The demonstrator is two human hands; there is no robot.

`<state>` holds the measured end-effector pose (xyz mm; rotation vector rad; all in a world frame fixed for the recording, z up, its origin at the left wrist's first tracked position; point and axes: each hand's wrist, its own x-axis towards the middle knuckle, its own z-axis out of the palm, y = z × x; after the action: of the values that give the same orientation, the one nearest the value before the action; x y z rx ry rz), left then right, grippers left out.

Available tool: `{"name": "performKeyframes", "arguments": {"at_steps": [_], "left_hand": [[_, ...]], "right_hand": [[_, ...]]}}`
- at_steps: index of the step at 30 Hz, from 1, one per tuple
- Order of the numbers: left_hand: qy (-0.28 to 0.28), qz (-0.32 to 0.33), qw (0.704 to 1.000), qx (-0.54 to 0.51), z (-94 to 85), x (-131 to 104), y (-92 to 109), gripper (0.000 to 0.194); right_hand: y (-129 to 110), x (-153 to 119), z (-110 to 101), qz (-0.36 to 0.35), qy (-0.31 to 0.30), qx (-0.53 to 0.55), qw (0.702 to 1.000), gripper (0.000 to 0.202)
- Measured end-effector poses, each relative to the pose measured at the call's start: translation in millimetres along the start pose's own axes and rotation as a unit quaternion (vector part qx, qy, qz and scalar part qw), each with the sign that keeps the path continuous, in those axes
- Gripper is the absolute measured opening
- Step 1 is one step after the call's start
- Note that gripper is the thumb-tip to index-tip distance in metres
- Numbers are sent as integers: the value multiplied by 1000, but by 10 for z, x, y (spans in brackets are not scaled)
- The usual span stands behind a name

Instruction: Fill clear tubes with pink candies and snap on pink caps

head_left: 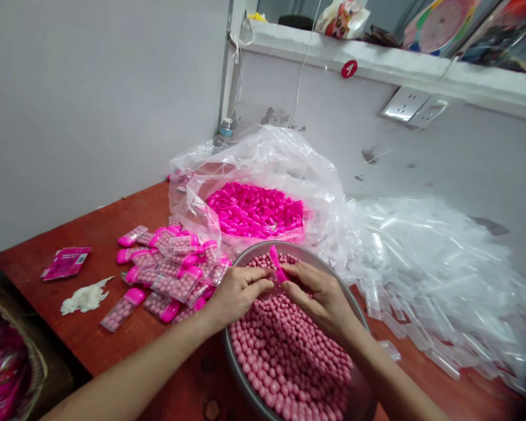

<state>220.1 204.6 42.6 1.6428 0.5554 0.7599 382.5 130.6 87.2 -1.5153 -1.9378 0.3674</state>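
Over a metal bowl (233,351) of round pink candies (284,356), both hands meet. My left hand (236,292) is closed, pinching a small clear plastic box (269,287), mostly hidden by the fingers. My right hand (319,295) pinches a bright pink cap (276,263) at the end of that box; the cap looks tilted. Whether the cap is seated on the box, I cannot tell. Left of the bowl lies a pile of filled boxes with pink caps (177,283).
Behind the bowl, a clear plastic bag (280,149) holds many loose pink caps (254,210). Clear empty boxes (421,280) heap up on the right. On the red table (127,362) lie a pink packet (65,263) and a crumpled white tissue (85,298). A basket (37,362) stands lower left.
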Motion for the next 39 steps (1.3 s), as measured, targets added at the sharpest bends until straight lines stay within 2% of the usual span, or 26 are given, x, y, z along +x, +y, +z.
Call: {"name": "performKeyframes", "arguments": {"at_steps": [4, 8, 11, 13, 17, 22, 25, 28, 32, 35, 39], "left_hand": [[-15, -26, 998, -52, -9, 64, 13, 23], [-33, -41, 997, -59, -2, 132, 24, 25], [-20, -65, 996, -57, 11, 162, 8, 26], [-17, -89, 994, -66, 18, 171, -11, 28], [-32, -97, 992, -78, 32, 178, -29, 31], [-47, -87, 993, -59, 45, 176, -18, 31], [-51, -61, 996, -31, 55, 158, -19, 30], [-53, -30, 998, 0, 61, 139, -28, 28], [-15, -35, 998, 50, 56, 133, -48, 28], [-17, -32, 998, 54, 52, 136, -64, 28], [-31, -12, 999, 37, 51, 132, -66, 28]], "right_hand": [[-5, 24, 11, 99, 11, 110, 989, 21], [118, -41, 62, 157, 66, 200, 965, 20], [250, -109, 41, 174, 143, 302, 926, 20], [294, -158, -4, 160, 153, 327, 919, 20], [245, -234, -55, 124, 77, 257, 955, 21], [196, -212, -13, 69, 24, 140, 987, 18], [208, -173, -11, 20, 1, 47, 999, 19], [226, -172, -22, 19, -10, -4, 1000, 19], [260, -224, -33, 63, 14, 5, 998, 18], [251, -231, -28, 87, 49, 49, 994, 19], [179, -173, 7, 70, 18, 104, 992, 17]]}}
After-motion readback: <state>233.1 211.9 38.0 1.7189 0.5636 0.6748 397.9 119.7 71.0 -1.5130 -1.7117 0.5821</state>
